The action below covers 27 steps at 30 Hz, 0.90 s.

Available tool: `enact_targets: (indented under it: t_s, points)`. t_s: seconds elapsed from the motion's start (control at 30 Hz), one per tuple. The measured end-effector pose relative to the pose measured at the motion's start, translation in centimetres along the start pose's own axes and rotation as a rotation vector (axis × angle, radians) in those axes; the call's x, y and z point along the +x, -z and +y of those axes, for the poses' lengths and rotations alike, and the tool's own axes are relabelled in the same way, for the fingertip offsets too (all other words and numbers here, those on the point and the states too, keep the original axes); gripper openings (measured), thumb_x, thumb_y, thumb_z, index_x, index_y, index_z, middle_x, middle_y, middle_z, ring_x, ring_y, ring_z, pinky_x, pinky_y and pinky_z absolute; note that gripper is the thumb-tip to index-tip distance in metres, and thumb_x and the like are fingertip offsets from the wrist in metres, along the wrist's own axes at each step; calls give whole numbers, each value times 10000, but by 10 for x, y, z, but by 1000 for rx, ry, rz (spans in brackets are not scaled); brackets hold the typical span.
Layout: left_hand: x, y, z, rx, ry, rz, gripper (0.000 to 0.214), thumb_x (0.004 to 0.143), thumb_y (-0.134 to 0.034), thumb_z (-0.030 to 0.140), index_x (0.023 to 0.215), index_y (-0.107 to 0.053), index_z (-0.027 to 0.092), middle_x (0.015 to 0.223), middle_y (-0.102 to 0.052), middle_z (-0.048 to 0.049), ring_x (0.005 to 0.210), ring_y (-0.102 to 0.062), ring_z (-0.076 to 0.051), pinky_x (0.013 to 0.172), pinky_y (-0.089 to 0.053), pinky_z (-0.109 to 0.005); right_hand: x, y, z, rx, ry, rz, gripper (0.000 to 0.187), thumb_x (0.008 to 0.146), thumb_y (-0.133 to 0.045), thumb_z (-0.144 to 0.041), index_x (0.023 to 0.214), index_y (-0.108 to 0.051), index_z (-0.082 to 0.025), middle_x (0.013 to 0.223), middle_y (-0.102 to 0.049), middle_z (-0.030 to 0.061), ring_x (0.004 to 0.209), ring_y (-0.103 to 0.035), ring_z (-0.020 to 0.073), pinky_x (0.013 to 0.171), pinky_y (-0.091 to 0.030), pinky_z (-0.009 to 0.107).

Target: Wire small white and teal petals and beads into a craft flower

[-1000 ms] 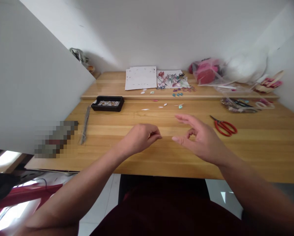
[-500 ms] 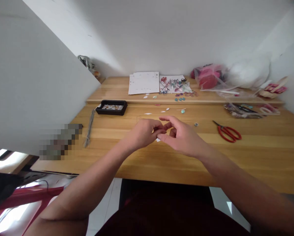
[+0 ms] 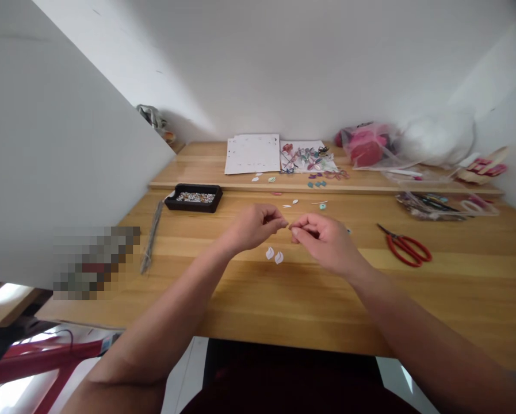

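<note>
The left hand (image 3: 258, 225) and right hand (image 3: 327, 242) have parted slightly—each grip pinched together, contents too small to tell—revealing two white leaf-shaped cutouts (image 3: 279, 257) on the surface (image 3: 283, 305) below, apparently laid aside during fingertip work.

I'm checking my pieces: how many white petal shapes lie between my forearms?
2: left white shape, right white shape beside it, slightly nearer you. Left hand or right hand may hide others.
</note>
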State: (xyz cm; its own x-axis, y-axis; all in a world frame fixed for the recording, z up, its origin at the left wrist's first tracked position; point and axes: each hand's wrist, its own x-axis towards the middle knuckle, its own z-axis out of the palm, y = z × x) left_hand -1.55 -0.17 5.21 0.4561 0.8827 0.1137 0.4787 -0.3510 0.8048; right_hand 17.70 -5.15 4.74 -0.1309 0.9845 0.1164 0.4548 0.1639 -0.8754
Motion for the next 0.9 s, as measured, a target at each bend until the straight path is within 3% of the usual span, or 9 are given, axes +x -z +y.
enact_targets:
  t_s: [0.1, 0.27, 0.37, 0.47, 0.57, 0.67, 0.77, 0.9]
  points:
    - [5, 1, -11, -51, 44, 13, 240, 873, -618, 359, 732, -663, 169, 620, -594, 22, 536, -420, -86, 517, -299, -237, 5, 2, 8, 59, -29, 17, 132, 848, -645, -304, 792, -653, -185, 698, -695, 11, 581, -541, 121, 565, -393, 263]
    - [7, -2, -37, -259, 153, 156, 284, 864, -635, 429, 748, -656, 171, 634, -566, 19, 520, -381, -77, 499, -285, -231, 10, 3, 24, 200, -116, 19, 190, 856, -662, -362, 788, -643, -186, 682, -661, -2, 497, -418, 84, 475, -310, 244]
    - [10, 2, -55, -426, 216, 279, 293, 837, -668, 456, 799, -666, 166, 652, -584, 12, 506, -385, -69, 486, -297, -225, 11, 1, 33, 241, -132, 31, 225, 851, -683, -390, 782, -643, -180, 661, -633, -7, 500, -417, 80, 471, -299, 238]
    - [14, 10, -72, -444, 241, 450, 308, 856, -651, 466, 834, -680, 160, 668, -602, 0, 504, -402, -71, 486, -318, -225, 11, 0, 38, 269, -124, 31, 241, 852, -692, -407, 796, -646, -177, 648, -614, -12, 494, -404, 74, 472, -296, 238]
    - [16, 18, -86, -319, 251, 580, 305, 911, -576, 430, 875, -702, 154, 702, -644, -20, 544, -471, -94, 532, -386, -231, 10, -2, 40, 291, -124, 29, 258, 849, -699, -427, 800, -639, -180, 628, -591, -21, 492, -399, 76, 473, -300, 241]
    - [16, 23, -94, -89, 224, 623, 236, 922, -542, 305, 950, -717, 149, 808, -710, -47, 702, -603, -137, 695, -475, -252, 9, -5, 42, 293, -125, 14, 272, 852, -696, -446, 807, -636, -184, 619, -567, -29, 490, -396, 80, 474, -308, 244]
    - [14, 25, -96, 199, 217, 568, 206, 885, -568, 205, 1000, -731, 154, 958, -748, -73, 831, -644, -176, 823, -486, -295, 8, -7, 42, 266, -113, 2, 266, 856, -684, -447, 814, -639, -188, 623, -559, -27, 505, -423, 93, 487, -332, 251]
    - [11, 28, -97, 476, 316, 471, 206, 877, -578, 176, 964, -764, 200, 1055, -751, -83, 956, -644, -236, 889, -459, -372, 7, -7, 41, 191, -79, -1, 250, 865, -669, -439, 810, -642, -197, 630, -559, -21, 531, -446, 107, 503, -343, 256]
